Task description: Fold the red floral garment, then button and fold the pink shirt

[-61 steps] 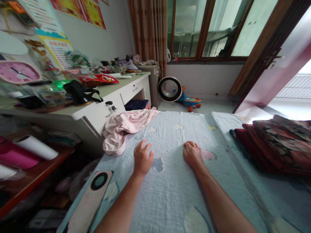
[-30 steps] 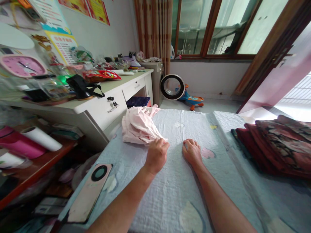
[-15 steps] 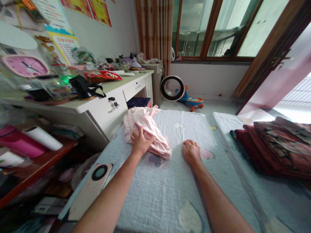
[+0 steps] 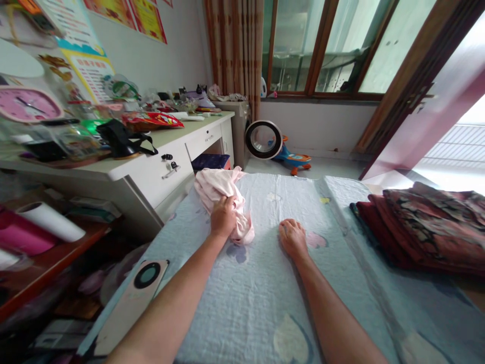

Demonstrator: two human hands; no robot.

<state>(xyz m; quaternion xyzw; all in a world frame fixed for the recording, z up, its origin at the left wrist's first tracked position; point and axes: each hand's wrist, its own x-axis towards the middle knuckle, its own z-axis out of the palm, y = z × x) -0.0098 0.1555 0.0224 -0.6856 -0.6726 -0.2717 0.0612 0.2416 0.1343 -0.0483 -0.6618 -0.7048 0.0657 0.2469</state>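
Note:
A crumpled pale pink cloth garment (image 4: 216, 183) lies near the far left edge of the bed, its kind hidden by the folds. My left hand (image 4: 223, 217) is closed on the middle of it, bunching the fabric between curled fingers. To the right, apart from the garment, my right hand (image 4: 293, 238) rests on the light blue patterned bedsheet (image 4: 242, 293) with its fingers curled in and nothing visible in them. Beside my left forearm, a smartphone (image 4: 123, 316) with a round black camera ring lies at the bed's left edge.
Folded dark red floral blankets (image 4: 428, 222) are stacked at the right. A cluttered white desk (image 4: 172, 174) stands along the left wall, with a low red-brown shelf (image 4: 91, 245) nearer. Past the bed's far edge are a round open appliance door (image 4: 281, 139) and a blue-orange ride-on toy (image 4: 297, 160).
My left hand went from lying spread on the garment to gripping it, and the cloth bunched up and narrowed. My right hand stays on the sheet. The view shifted slightly.

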